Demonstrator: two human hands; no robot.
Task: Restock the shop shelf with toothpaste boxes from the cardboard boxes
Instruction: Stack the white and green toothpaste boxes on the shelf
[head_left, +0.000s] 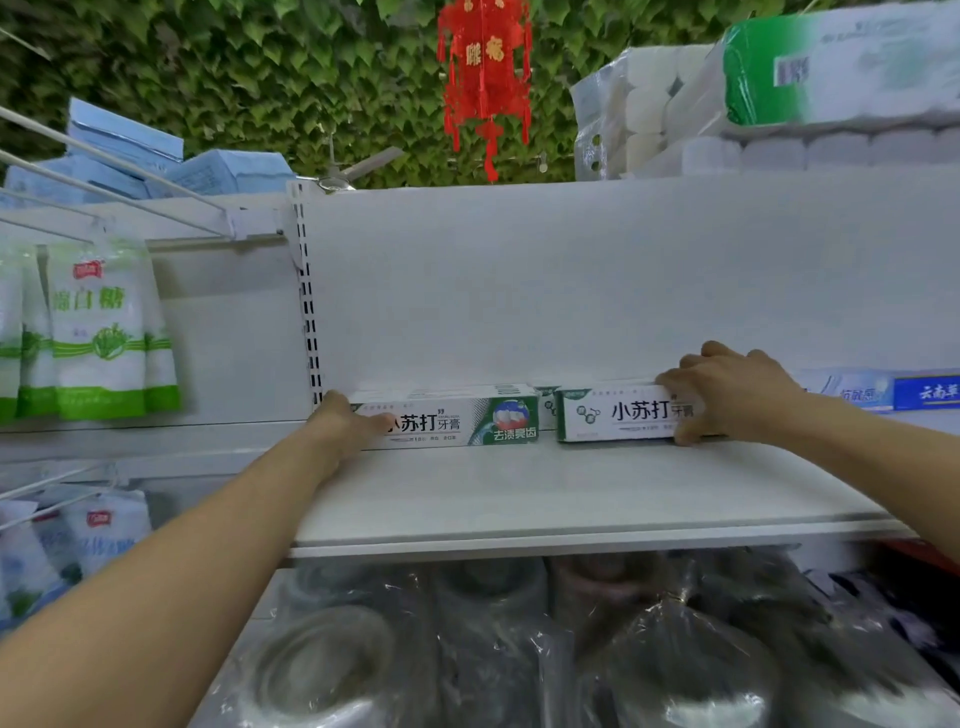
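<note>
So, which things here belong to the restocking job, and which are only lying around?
Job: left white-and-green cardboard toothpaste box, touched by the left hand; right white-and-green cardboard toothpaste box, gripped by the right hand; white metal shelf board.
Lying about: green-and-white plastic sugar bags; red paper lantern; plastic-wrapped white toilet rolls.

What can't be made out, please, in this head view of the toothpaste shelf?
cardboard boxes: outside the head view.
Stock behind the left toothpaste box and right toothpaste box: hidden by those front boxes.
Right end of the right toothpaste box: covered by the right hand.
left hand: grip or push unclear, blurred.
blue box: cut off by the right edge.
wrapped goods on the lower shelf: blurred under plastic.
</note>
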